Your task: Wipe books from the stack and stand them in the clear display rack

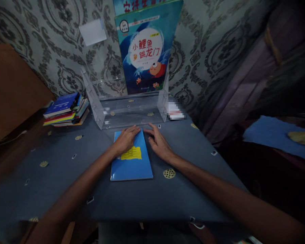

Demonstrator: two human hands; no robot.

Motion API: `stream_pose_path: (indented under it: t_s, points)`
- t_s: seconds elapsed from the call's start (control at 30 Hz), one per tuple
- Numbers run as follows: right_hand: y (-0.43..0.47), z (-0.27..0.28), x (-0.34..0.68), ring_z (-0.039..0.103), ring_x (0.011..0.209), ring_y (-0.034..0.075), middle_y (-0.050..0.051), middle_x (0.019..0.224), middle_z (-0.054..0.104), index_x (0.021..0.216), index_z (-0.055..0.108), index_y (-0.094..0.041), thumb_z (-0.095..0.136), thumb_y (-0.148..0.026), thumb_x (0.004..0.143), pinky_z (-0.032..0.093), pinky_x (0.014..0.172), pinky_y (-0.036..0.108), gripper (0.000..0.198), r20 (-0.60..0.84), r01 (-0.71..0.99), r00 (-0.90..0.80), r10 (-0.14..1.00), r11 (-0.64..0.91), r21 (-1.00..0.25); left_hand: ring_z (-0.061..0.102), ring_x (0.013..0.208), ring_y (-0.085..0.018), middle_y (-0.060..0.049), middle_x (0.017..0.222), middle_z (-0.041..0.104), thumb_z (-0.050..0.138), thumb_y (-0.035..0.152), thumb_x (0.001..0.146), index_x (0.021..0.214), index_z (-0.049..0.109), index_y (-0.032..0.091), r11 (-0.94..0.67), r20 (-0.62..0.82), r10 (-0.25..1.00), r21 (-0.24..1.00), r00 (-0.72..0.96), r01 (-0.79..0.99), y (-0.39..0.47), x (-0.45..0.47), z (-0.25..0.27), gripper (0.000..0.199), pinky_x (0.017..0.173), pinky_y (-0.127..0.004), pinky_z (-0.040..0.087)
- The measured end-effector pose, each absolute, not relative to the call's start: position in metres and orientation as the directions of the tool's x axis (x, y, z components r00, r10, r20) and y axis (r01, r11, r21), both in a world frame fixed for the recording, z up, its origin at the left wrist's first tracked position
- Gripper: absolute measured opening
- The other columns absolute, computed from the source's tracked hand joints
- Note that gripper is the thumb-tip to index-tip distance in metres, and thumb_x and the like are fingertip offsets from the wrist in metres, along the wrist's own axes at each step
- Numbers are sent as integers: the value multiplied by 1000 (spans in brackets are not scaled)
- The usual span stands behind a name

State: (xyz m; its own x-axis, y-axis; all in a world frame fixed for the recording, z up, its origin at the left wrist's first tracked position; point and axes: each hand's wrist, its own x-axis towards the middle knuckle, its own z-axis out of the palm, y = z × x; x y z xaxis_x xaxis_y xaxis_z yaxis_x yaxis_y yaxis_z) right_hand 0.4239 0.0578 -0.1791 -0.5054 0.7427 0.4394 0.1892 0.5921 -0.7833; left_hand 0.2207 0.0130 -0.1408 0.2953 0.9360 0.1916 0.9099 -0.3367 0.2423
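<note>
A blue book (132, 169) with a yellow text patch lies flat on the cloth-covered table in front of me. My left hand (127, 139) rests on its upper part, fingers stretched out over the cover. To the right of the book is my right hand (159, 142), its fingers apart near the book's upper right corner and nothing held in it. Behind both hands stands a clear acrylic rack (132, 110). An illustrated book with a fish on its cover (147, 51) is propped upright at the rack's back.
A stack of books (66, 110) sits at the table's left rear. Right of the rack lies a blurred white item (176, 111). A white card (93, 33) shows before the patterned wallpaper. The table's right edge (225, 162) slants toward a dark area with a blue cloth (271, 134).
</note>
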Motion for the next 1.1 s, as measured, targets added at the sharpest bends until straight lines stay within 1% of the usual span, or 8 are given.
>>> stream_pose_path:
  t_s: [0.1, 0.2, 0.33, 0.47, 0.63, 0.8, 0.9, 1.1]
  points:
    - [56, -178, 424, 58, 129, 25, 15, 137, 62, 154, 24, -20, 42, -13, 90, 43, 112, 54, 67, 437, 183, -529, 727, 601, -778, 43, 145, -24, -11, 148, 55, 39, 6, 91, 140, 55, 18, -345, 202, 933, 264, 298, 901, 16, 224, -142, 53, 117, -52, 37]
    - [58, -177, 424, 51, 137, 24, 17, 143, 57, 156, 20, -18, 42, -12, 89, 38, 116, 54, 70, 436, 165, -575, 692, 620, -767, 41, 145, -26, -12, 148, 55, 40, 8, 92, 140, 55, 17, -345, 216, 932, 269, 293, 899, 15, 224, -144, 51, 117, -54, 36]
    - [70, -177, 421, 44, 143, 23, 17, 150, 51, 158, 16, -17, 42, -10, 87, 33, 119, 56, 76, 415, 166, -655, 632, 656, -737, 44, 143, -26, -13, 144, 58, 43, 9, 93, 134, 60, 16, -366, 294, 911, 261, 288, 893, 13, 223, -148, 45, 117, -53, 37]
    - [80, -176, 421, 46, 142, 23, 14, 148, 54, 158, 18, -19, 41, -8, 85, 34, 119, 55, 77, 412, 164, -697, 587, 690, -705, 55, 131, -26, -11, 135, 65, 46, 8, 91, 126, 66, 18, -417, 387, 872, 272, 298, 867, 12, 222, -151, 42, 112, -51, 43]
    - [76, -172, 429, 53, 135, 24, 12, 139, 63, 155, 27, -19, 40, -6, 82, 38, 116, 54, 76, 427, 187, -678, 598, 703, -687, 62, 121, -23, -9, 130, 68, 46, 1, 85, 121, 69, 20, -443, 403, 861, 298, 310, 846, 11, 221, -150, 47, 108, -46, 47]
    - [64, -160, 438, 67, 112, 24, 6, 112, 75, 149, 38, -20, 42, -7, 82, 48, 104, 51, 69, 433, 212, -642, 633, 689, -693, 65, 118, -21, -8, 122, 72, 45, -3, 82, 110, 73, 20, -474, 433, 842, 308, 322, 825, 8, 221, -148, 45, 105, -44, 49]
    - [59, -156, 439, 69, 102, 23, 5, 107, 76, 147, 42, -20, 42, -6, 82, 50, 99, 49, 66, 426, 235, -637, 642, 689, -685, 67, 113, -21, -7, 119, 74, 45, -2, 83, 107, 74, 19, -510, 437, 823, 285, 363, 812, 5, 222, -147, 44, 102, -42, 50]
    - [58, -159, 435, 68, 109, 22, 5, 107, 76, 145, 46, -20, 41, -4, 82, 49, 103, 48, 65, 453, 215, -656, 604, 724, -655, 67, 112, -20, -6, 119, 74, 44, 1, 85, 107, 75, 22, -482, 377, 849, 265, 370, 835, 3, 226, -141, 43, 100, -38, 50]
